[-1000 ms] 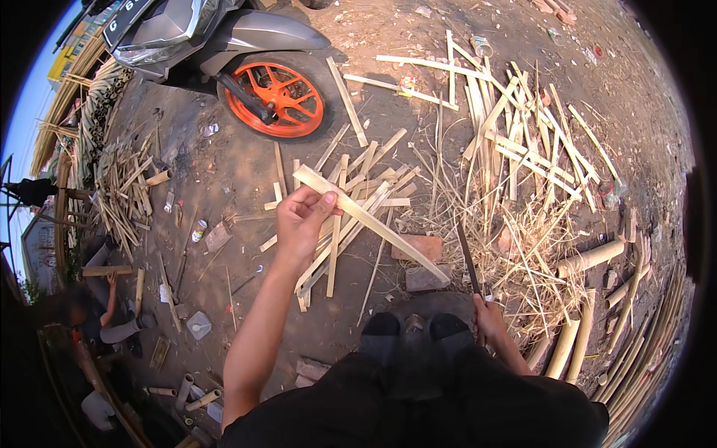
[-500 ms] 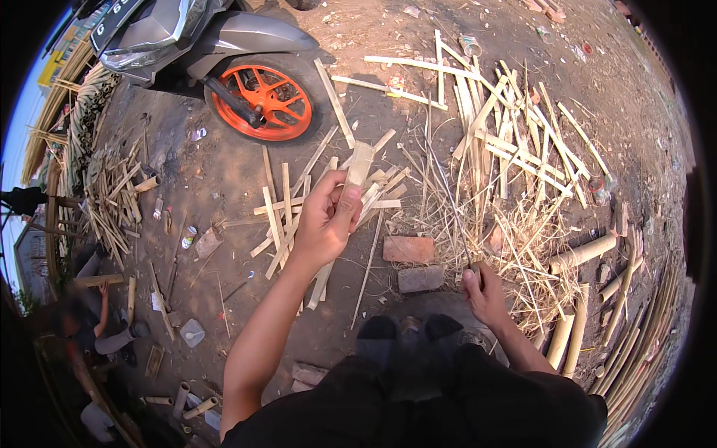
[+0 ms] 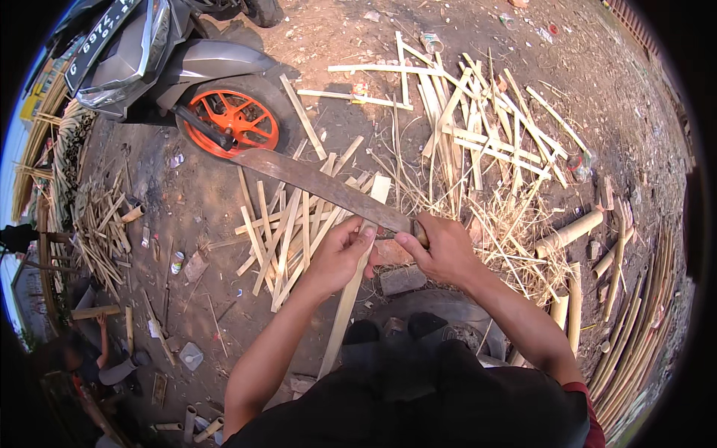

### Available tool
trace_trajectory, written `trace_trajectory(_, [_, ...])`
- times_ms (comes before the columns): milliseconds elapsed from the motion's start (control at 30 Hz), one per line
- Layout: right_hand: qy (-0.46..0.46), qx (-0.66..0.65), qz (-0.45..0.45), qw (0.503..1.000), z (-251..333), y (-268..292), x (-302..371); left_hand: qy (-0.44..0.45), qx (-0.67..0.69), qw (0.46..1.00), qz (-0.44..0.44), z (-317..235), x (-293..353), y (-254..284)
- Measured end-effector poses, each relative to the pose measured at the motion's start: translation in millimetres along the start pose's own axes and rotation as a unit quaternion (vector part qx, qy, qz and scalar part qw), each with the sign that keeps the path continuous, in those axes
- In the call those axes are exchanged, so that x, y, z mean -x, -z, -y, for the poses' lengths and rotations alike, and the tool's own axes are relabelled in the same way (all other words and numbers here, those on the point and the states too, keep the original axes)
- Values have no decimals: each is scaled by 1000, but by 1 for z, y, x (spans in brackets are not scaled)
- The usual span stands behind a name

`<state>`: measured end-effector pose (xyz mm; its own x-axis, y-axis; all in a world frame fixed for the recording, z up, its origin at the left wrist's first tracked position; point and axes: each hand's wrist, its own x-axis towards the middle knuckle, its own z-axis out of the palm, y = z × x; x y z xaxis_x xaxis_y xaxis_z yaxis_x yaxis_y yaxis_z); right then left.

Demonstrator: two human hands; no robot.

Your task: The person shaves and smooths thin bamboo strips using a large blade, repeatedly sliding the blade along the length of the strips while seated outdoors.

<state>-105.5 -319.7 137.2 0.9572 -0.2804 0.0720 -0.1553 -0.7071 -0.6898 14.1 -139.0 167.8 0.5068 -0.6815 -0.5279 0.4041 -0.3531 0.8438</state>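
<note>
Number plate [image 3: 95, 46] on scooter front, 10 o'clock: dark rectangle, pale characters. Small can [image 3: 177, 262] on dirt, 9 o'clock: white with red-green label. Crumpled wrapper [image 3: 360, 90], 12 o'clock: yellowish. No screens.

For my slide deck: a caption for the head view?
Left hand steadies a bamboo slat; right hand holds a long knife across it.

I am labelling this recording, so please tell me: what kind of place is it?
Probably an outdoor bamboo-working yard: bare dirt ground littered with split bamboo strips, whole bamboo poles stacked at the right, and a parked motorcycle.
</note>
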Motion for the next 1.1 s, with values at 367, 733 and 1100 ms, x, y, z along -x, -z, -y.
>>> trace_trajectory(367, [128,215,20,968,-55,-9,-18,85,-67,993,-50,37,6,4])
trace_trajectory(733, [-385,61,-148,909,-223,58,29,107,-42,992,-54,17,50,45])
trace_trajectory(1100, [-248,-453,54,855,-12,-10,14,27,-204,977,60,31,3,-3])
